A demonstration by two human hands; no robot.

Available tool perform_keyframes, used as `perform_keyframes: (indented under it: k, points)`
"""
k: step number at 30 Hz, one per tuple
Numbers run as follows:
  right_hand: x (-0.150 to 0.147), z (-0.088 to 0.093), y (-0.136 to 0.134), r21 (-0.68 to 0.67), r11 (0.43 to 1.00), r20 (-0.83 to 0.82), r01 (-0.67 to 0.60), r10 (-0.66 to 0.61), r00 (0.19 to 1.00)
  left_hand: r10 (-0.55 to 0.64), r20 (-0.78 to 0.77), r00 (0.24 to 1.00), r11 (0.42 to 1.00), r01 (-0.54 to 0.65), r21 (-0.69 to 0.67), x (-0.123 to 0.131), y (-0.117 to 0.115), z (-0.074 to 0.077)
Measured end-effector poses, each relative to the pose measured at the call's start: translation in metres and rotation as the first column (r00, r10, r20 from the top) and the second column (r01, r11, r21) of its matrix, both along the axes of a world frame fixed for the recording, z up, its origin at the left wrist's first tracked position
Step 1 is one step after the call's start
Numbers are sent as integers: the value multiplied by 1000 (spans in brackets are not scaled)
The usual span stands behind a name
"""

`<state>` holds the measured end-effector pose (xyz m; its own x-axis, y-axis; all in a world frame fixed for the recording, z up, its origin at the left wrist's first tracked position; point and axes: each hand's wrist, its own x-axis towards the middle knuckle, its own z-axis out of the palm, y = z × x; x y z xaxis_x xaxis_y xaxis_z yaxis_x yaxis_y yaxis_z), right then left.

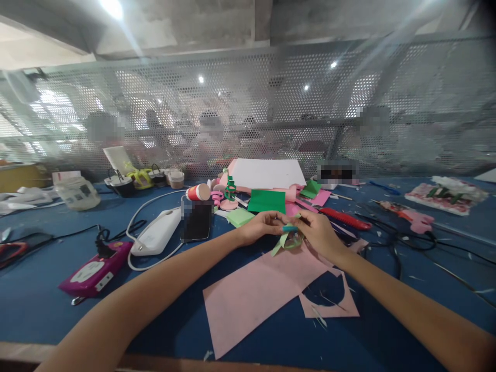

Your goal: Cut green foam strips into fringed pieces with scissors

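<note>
Over the middle of the table my two hands almost meet, fingers closed. At the fingertips of my left hand (265, 226) is a small teal piece (289, 228), its kind unclear. My right hand (320, 235) pinches a pale green strip (283, 242), which loops and curls down between the hands. Part of the strip is hidden by fingers. Just below lies a large pink felt-like sheet (256, 299). Beside it, under my right forearm, is a pink offcut (351, 305) with a round hole. Behind the hands lie a dark green sheet (267, 200) and a light green piece (239, 217).
To the left are a phone (197, 222), a white power bank (157, 232) with a cable, and a purple power strip (96, 268). On the right lie a red cutter (344, 218), a pink glue gun (414, 219) and black cords. A perforated metal screen (240, 103) stands behind.
</note>
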<state>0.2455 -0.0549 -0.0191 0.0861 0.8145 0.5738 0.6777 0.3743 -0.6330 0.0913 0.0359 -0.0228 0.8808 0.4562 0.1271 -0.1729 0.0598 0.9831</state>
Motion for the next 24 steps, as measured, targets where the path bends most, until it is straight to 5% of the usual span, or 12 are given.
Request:
perform_keyframes:
  k: [15,24]
  points:
    - [2,2,1,-18,1000,-130,14,-16,991,126,-41,991,989,-122,85,2,3,-5]
    - [6,6,2,-14,1000,-145,-1,-1,989,38,-64,997,997,-34,63,2,0,-1]
